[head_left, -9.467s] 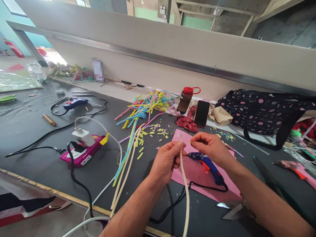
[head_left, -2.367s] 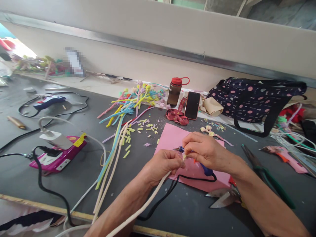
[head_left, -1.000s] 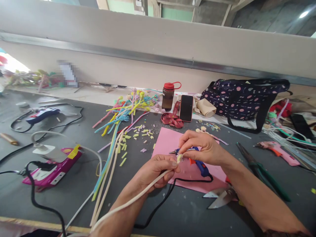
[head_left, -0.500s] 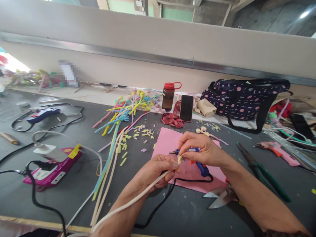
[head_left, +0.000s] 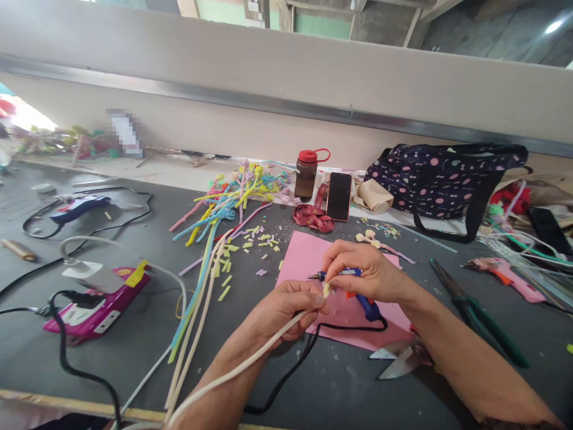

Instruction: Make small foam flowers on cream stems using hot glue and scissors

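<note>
My left hand [head_left: 290, 307] is closed around the end of a long cream cord [head_left: 250, 360], which trails over the forearm to the table's front edge. At the cord's tip sits a small pale yellow piece [head_left: 326, 289], pinched between the fingertips of my right hand [head_left: 358, 272]. Both hands meet above a pink sheet [head_left: 298, 254]. Behind and below the right hand lies a blue glue gun [head_left: 369, 308], its nozzle pointing left and its black cable [head_left: 299, 364] running toward the front edge. The right fingers partly hide the gun and the yellow piece.
Scissors [head_left: 403, 360] lie beneath my right forearm, with green-handled pliers [head_left: 477, 316] and a pink glue gun [head_left: 505, 278] farther right. Small cut pieces [head_left: 226, 280] and coloured cords [head_left: 201, 286] are on the left, near a purple power strip [head_left: 94, 313]. A bottle [head_left: 305, 176] and phone [head_left: 339, 197] stand behind.
Both hands keep the same hold on the cord and the pale yellow piece. The whole view has shifted very slightly; nothing else has visibly moved.
</note>
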The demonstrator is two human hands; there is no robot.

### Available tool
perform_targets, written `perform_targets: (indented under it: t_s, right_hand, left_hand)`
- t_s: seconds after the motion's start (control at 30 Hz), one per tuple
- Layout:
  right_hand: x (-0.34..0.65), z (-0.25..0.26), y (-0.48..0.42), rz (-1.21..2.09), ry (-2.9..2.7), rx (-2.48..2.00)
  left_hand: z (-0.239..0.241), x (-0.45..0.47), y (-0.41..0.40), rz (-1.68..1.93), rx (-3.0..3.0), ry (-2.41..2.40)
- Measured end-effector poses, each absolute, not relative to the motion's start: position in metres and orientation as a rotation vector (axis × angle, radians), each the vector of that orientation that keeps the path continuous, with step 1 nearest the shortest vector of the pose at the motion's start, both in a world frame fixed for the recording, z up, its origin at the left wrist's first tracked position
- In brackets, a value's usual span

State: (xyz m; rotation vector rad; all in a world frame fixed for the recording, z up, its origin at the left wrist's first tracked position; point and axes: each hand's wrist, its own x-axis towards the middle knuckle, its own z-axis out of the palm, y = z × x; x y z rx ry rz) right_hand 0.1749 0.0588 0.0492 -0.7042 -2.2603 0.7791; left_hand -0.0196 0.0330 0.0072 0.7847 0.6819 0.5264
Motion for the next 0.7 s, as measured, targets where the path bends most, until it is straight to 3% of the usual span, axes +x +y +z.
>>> perform_targets:
  t_s: [0.2,0.7]
  right_hand:
    - [0.1777,0.0513,0.0591,0.852,-2.226,-0.653]
    - [0.1773,0.0487,0.0610,1.025,-1.524,-0.901]
  left_hand:
    - [0.0077,-0.0193,0.0332,0.533,0.770,0.692]
    - [0.0068,-0.0206,0.0309,0.742,0.754,0.601]
